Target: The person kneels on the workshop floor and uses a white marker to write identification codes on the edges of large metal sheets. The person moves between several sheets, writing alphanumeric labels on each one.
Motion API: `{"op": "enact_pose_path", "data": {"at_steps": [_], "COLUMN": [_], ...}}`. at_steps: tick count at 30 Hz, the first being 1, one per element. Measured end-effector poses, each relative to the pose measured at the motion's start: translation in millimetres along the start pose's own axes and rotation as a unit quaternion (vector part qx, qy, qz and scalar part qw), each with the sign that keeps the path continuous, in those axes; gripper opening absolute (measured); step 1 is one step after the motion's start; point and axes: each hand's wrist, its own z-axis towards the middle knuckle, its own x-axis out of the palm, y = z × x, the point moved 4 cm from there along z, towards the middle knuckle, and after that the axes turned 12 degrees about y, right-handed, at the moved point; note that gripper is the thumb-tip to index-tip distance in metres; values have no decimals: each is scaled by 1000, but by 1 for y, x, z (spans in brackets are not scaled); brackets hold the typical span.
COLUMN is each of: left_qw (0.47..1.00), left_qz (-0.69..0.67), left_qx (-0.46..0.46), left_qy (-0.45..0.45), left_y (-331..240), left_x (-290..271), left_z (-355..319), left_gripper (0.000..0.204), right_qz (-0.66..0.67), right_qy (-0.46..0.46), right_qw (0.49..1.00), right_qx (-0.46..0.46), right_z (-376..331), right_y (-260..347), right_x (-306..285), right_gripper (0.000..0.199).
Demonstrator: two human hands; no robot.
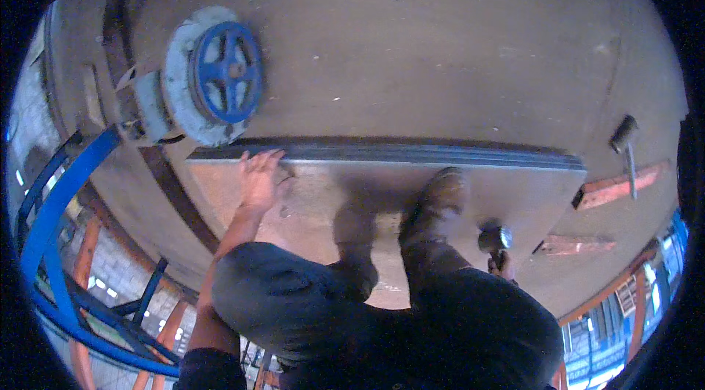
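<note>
Beneath my boots lies a flat metal sheet, with long dark layered strips along its far edge. My left hand rests on the sheet near the left end of that edge, fingers extended and their tips reaching the strips. To the right of my knees, my right hand is closed around the handle of a hammer. The hammer's rounded grey head is above the sheet's right part; whether it touches the sheet I cannot tell.
A blue spoked handwheel on a pale round body stands beyond the sheet's left end. Another hammer leans over a reddish bar on the right; a second reddish bar lies nearer. Blue curved tubing borders the left side.
</note>
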Motion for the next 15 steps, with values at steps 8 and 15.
{"op": "enact_pose_path", "data": {"at_steps": [8,15], "left_qw": [998,997], "left_qz": [-53,-60], "left_qx": [-15,-13], "left_qy": [6,-40], "left_y": [-7,4], "left_x": [-2,-3], "left_z": [-4,-8], "left_gripper": [72,66], "right_qz": [-66,-263], "right_qy": [-51,-60], "right_qw": [985,949], "right_qx": [-154,-162], "right_z": [-68,-68], "right_y": [215,406], "right_x": [-87,-159], "right_gripper": [49,60]}}
